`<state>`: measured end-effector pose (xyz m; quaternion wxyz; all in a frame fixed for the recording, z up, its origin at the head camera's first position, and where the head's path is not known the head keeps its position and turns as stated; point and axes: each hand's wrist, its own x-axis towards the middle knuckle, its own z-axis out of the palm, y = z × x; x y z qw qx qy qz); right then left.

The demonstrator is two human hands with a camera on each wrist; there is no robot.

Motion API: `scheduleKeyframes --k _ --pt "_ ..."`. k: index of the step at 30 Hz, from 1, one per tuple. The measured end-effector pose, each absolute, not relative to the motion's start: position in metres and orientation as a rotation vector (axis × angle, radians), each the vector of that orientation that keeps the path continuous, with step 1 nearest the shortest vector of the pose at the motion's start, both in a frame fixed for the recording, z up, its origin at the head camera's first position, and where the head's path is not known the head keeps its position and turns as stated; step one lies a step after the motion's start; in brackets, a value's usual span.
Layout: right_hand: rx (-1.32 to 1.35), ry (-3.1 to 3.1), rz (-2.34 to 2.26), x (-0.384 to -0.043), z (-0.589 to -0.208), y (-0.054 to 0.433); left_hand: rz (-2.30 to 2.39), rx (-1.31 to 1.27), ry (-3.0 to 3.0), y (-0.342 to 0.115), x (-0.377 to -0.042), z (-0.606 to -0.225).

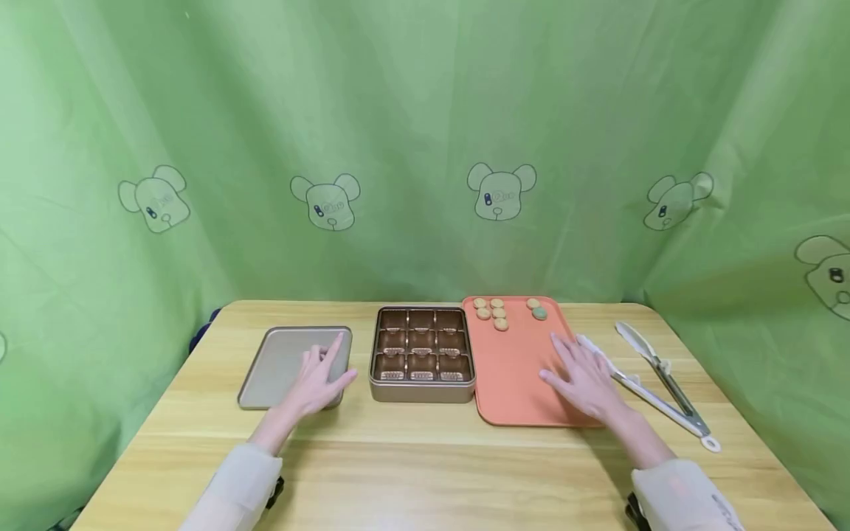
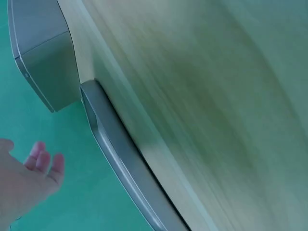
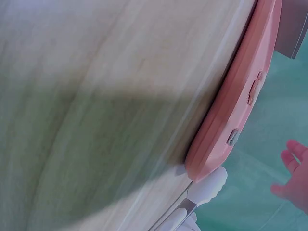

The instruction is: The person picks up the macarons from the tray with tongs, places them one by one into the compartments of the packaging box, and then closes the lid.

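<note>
My left hand (image 1: 315, 383) hovers over the flat grey-brown lid (image 1: 282, 369), index finger stretched out and nothing in its grasp. In the left wrist view the same hand (image 2: 30, 180) shows beside the lid's raised rim (image 2: 122, 159). Over the right part of the coral tray (image 1: 511, 376) is my right hand (image 1: 587, 380), fingers spread and holding nothing. Several tan cookies (image 1: 499, 313) and one green cookie (image 1: 539, 313) lie at the tray's far end. Between the hands stands a square tin (image 1: 423, 392) with a brown insert of several compartments (image 1: 421, 339).
A pair of tongs (image 1: 671, 391) with white parts lies spread on the wooden table (image 1: 412, 472), right of the tray. Behind the table's far edge hangs a green curtain (image 1: 412, 243) with mouse-like faces printed on it; it also closes off both sides.
</note>
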<state>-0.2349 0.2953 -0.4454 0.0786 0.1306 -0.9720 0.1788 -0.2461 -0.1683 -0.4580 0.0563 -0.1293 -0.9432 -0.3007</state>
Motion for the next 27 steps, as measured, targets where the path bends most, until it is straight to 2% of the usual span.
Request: scheduleKeyframes --k 7,17,27 --pt "0.411 -2.912 0.685 -0.236 -0.444 0.299 -0.994 -0.540 -2.914 -0.155 -0.255 -0.458" --pt "0.537 -2.776 0.862 -0.238 -0.454 0.308 -1.174 -0.534 -3.009 -0.136 -0.263 -0.461" --pt "0.559 -2.805 0.817 -0.236 -0.455 0.326 -1.426 -0.484 -3.011 -0.126 -0.270 -0.472"
